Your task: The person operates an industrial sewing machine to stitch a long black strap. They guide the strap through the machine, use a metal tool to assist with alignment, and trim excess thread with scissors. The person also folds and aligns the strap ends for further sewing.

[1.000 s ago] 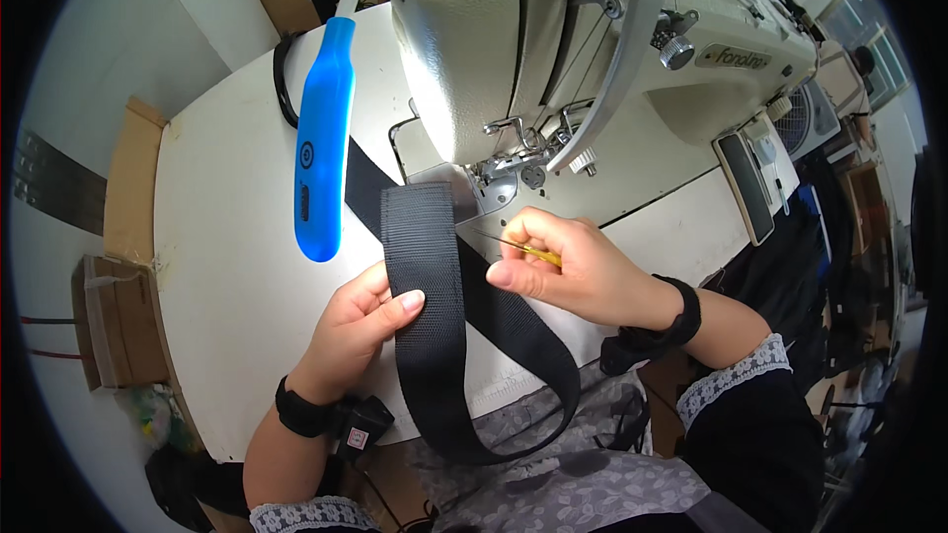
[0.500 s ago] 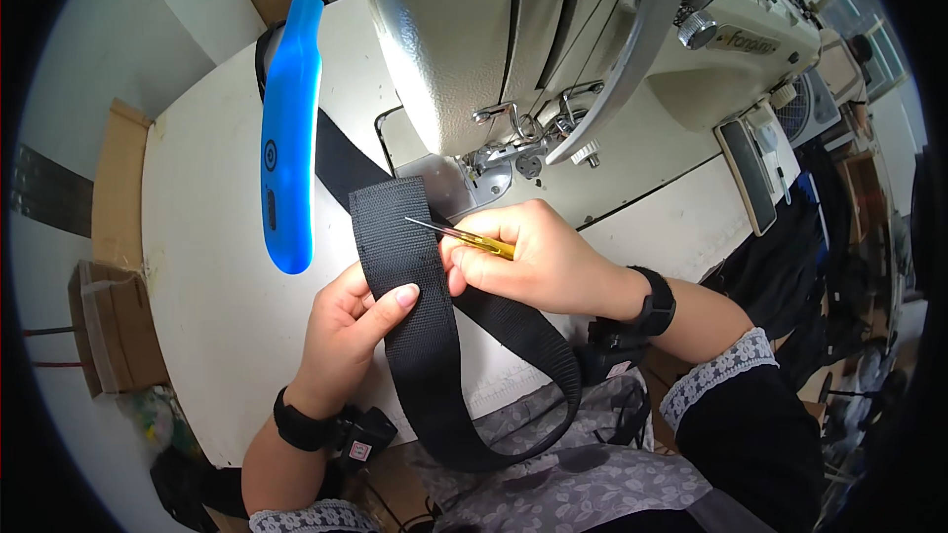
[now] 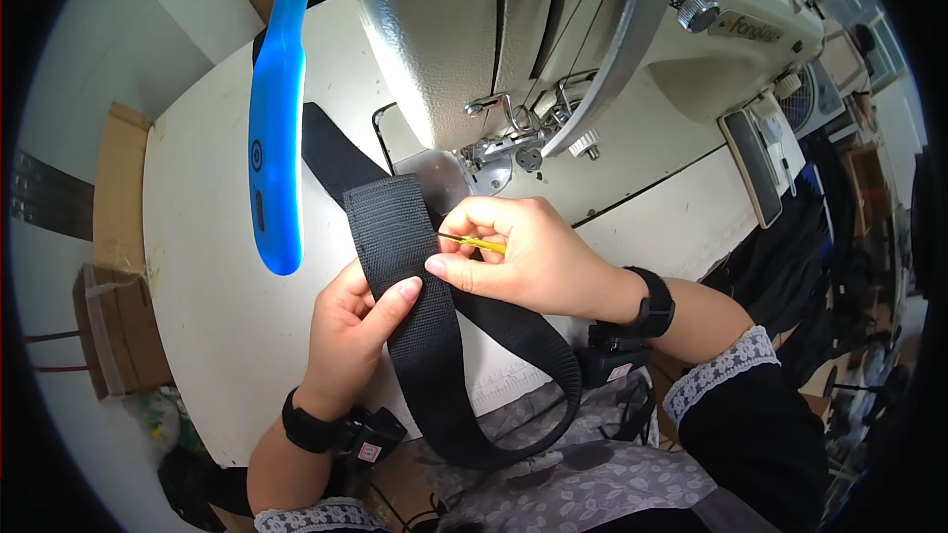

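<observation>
Holding black webbing strap w/ both hands, just in front of sewing machine on white table.

L hand: fingers curled under strap from its left edge, thumb pressed flat on top face, so closed on the strap, pinch-type grip. Black wristband w/ small black unit on wrist.

R hand: closed round a thin yellow-handled tool; metal tip points left and meets strap's right edge near its upper end. R thumb tip also sits on strap, touching or nearly touching L thumb. Can't tell tool type, mostly hidden in fist. Black band on R wrist too.

Strap: wide, woven, cut end up top, tilted slightly left. Runs down under both thumbs, off table edge, loops round in front of lap, comes back up under R hand. Second run of same black webbing lies flat on table behind, going diagonally up-left beneath blue lamp.

Lamp: long blue bar on white gooseneck, hanging over table left of strap, not touching it.

Machine: cream head, needle/presser foot area just behind R hand, apart from strap end. Grey control panel on table to the right.

Cardboard boxes off table's left edge. Grey patterned cloth across lap.
</observation>
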Tool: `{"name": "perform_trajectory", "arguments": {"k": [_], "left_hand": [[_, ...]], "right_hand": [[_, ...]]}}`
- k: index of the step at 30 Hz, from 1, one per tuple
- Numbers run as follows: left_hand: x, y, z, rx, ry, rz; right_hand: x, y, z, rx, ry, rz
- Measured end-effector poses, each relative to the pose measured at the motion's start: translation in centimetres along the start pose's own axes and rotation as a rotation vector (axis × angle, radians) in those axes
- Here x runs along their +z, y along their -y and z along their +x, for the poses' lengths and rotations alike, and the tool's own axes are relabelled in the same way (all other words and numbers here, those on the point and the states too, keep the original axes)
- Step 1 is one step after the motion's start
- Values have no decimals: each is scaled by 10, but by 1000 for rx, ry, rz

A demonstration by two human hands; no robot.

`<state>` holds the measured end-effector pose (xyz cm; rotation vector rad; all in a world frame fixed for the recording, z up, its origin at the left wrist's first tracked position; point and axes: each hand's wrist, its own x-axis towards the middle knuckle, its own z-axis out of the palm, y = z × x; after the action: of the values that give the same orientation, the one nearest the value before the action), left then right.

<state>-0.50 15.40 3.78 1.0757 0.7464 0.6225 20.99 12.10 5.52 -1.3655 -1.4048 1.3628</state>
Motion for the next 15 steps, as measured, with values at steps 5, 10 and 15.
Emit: {"name": "perform_trajectory", "arguments": {"k": [5,10,15], "left_hand": [[2,2,0,27,-12,25],[3,4,-2,57,-5,64],[7,8,-1,118,-30,102]], "right_hand": [[0,-5,-1,-48,7,-7],[-1,3,3,-98,31,215],[0,-2,2,-13,134,457]]}}
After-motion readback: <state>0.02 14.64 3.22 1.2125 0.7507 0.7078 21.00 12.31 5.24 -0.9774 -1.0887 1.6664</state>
